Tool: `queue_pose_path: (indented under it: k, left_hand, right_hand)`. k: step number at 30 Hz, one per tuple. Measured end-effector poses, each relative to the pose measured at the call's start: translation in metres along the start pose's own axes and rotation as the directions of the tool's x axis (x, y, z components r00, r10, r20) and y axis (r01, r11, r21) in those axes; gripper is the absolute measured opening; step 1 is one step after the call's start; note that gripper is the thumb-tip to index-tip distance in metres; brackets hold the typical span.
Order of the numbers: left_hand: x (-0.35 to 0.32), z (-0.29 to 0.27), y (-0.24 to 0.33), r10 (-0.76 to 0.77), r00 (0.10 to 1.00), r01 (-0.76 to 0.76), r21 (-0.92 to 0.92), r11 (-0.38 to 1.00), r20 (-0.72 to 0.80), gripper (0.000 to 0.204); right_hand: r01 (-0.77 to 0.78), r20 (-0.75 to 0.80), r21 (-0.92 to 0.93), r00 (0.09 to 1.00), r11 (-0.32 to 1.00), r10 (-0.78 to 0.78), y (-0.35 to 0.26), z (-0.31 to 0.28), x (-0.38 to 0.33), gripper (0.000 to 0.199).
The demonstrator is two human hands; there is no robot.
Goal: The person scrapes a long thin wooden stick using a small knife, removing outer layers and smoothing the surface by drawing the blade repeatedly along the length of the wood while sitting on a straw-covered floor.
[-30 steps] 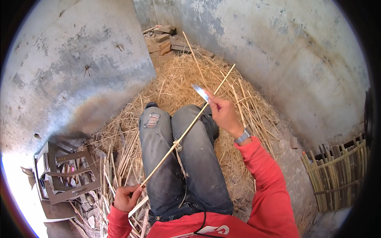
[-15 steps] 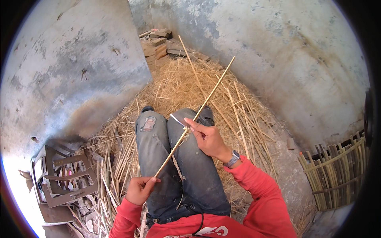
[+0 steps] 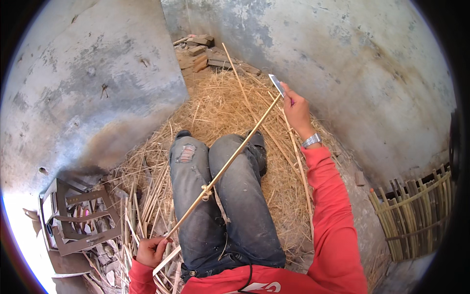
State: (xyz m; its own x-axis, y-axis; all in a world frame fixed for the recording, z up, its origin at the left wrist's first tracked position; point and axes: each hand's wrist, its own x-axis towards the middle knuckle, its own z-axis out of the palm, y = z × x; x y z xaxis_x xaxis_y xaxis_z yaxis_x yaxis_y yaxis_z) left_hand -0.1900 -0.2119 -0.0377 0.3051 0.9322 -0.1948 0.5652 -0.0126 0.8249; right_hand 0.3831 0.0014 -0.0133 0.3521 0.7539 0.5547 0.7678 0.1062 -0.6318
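Note:
A long, thin yellowish bamboo strip (image 3: 235, 154) slants across my legs, from near left to far right. Its near end is gripped in my closed left hand (image 3: 151, 251), beside my left thigh. At the far end, my right hand (image 3: 296, 109) is closed round a knife (image 3: 276, 84); the pale blade sticks out beyond the fingers, at the strip's tip. Most of the knife's handle is hidden by the hand. A small curl of shavings (image 3: 205, 192) clings to the strip over my knees.
Loose straw-like shavings (image 3: 220, 100) and long bamboo strips cover the floor around my legs. A brown metal frame (image 3: 88, 220) stands at the left, a slatted bamboo basket (image 3: 416, 215) at the right. Bricks (image 3: 200, 51) lie in the far corner between stained walls (image 3: 342, 63).
My right hand has moved with the knife far forward and right, to the strip's tip. My left hand has drawn the strip back toward me and left.

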Motion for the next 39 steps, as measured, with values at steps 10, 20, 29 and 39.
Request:
queue_pose_path:
  k: [10,20,29,39]
  left_hand:
    - [0.009,-0.011,0.020,0.240,0.968,-0.217,0.246,0.945,-0.066,0.013]
    - [0.028,0.018,0.058,0.238,0.969,-0.211,0.281,0.936,-0.062,0.011]
    - [0.037,0.023,0.075,0.199,0.978,-0.177,0.253,0.951,-0.066,0.017]
    - [0.048,0.053,0.083,0.115,0.988,-0.101,0.130,0.986,-0.103,0.021]
  right_hand:
    - [0.035,0.070,0.177,0.996,0.984,-0.048,-0.022,0.034,-0.057,0.037]
    - [0.024,0.224,0.261,0.971,0.965,-0.085,-0.087,0.020,-0.120,0.038]
    - [-0.032,0.243,0.396,0.967,0.918,-0.071,-0.083,0.021,-0.145,0.038]
    - [-0.091,0.335,0.514,0.937,0.853,-0.101,-0.106,0.016,-0.171,0.036]
